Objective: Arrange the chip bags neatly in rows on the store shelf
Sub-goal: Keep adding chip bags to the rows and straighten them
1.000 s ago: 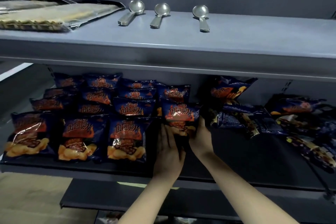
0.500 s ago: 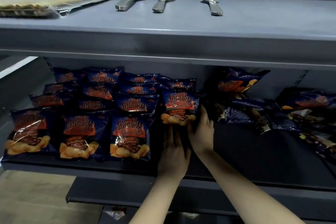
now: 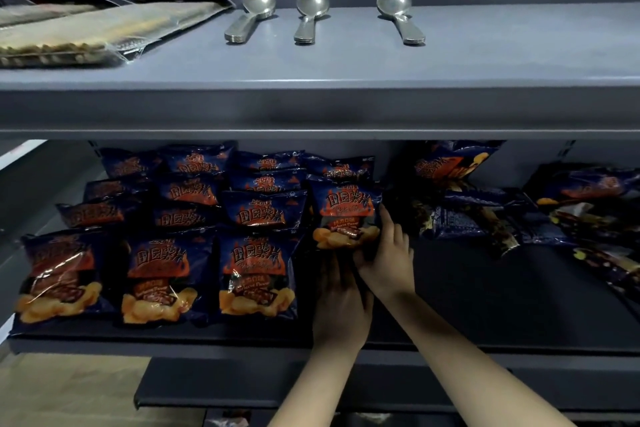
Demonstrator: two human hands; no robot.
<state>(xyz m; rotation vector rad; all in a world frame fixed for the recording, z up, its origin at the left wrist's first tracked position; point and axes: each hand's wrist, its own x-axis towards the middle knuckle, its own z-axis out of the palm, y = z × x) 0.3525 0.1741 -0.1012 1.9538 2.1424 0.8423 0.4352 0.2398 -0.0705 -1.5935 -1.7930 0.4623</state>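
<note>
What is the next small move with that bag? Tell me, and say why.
Probably set the chip bag down upright and let go. The left hand props its bottom and the right hand grips its side, level with the second row; the front slot beside the third front bag is bare.

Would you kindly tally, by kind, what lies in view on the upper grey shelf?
Silver metal spoons, each perhaps a stack: 3
Flat clear-wrapped packs: 2
Total: 5
</note>
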